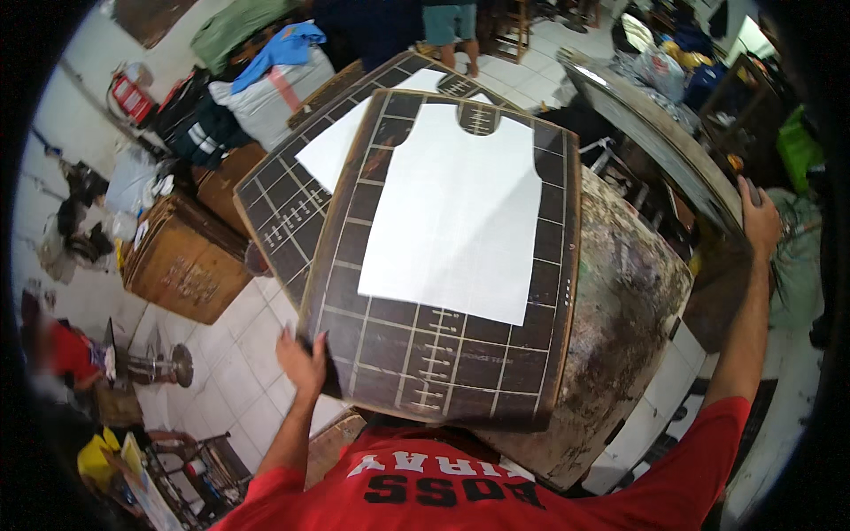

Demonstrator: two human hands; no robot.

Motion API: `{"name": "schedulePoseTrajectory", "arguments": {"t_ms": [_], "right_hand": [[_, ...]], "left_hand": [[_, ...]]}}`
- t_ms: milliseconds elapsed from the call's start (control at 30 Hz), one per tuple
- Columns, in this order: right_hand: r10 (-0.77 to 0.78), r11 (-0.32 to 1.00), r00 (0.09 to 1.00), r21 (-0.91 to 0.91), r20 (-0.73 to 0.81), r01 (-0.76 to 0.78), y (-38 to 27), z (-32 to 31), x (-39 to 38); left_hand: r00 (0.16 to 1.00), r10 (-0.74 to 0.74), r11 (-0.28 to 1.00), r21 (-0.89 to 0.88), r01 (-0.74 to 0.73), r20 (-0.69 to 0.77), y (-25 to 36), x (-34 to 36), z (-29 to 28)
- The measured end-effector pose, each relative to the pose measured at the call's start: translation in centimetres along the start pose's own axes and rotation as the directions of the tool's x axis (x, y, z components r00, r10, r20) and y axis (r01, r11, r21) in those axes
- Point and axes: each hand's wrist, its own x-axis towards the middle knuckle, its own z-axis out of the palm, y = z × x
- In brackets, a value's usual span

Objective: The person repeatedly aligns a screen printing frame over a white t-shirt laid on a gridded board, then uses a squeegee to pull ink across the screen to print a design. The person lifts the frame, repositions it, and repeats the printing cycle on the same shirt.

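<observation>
A white sleeveless-shaped shirt panel (452, 208) lies flat on a dark board (381, 341) marked with pale grid lines. By the board's lower left edge is my left hand (303, 361), fingers apart; whether it touches the edge I cannot tell. Out to the right, my right hand (760, 219) grips the near end of a large screen frame (660, 133), which stands tilted up beside the board. Beneath, a second gridded board (274, 190) carries another white panel (333, 146), partly covered by the top board.
A paint-stained table (620, 301) extends under the boards on the right. Brown boards (190, 257) lean at the left, near a red fire extinguisher (131, 96). Bagged cloth (274, 93) is heaped behind. Another person's legs (450, 35) show at the back; a person in red (71, 354) is at far left.
</observation>
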Motion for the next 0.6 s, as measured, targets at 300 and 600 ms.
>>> {"name": "schedulePoseTrajectory", "arguments": {"t_ms": [300, 600], "right_hand": [[-0.013, 1.000, 0.999, 0.010, -0.034, 0.013, -1.0, -0.2, -1.2], [-0.006, 0.997, 0.991, 0.070, -0.130, 0.015, -2.5, -1.5, -4.7]], "left_hand": [[0.992, 0.013, 0.916, -0.400, 0.039, 0.127, -0.9, -2.6, -0.8], [0.786, 0.368, 0.881, -0.457, -0.123, 0.497, 3.6, -4.0, 2.5]]}}
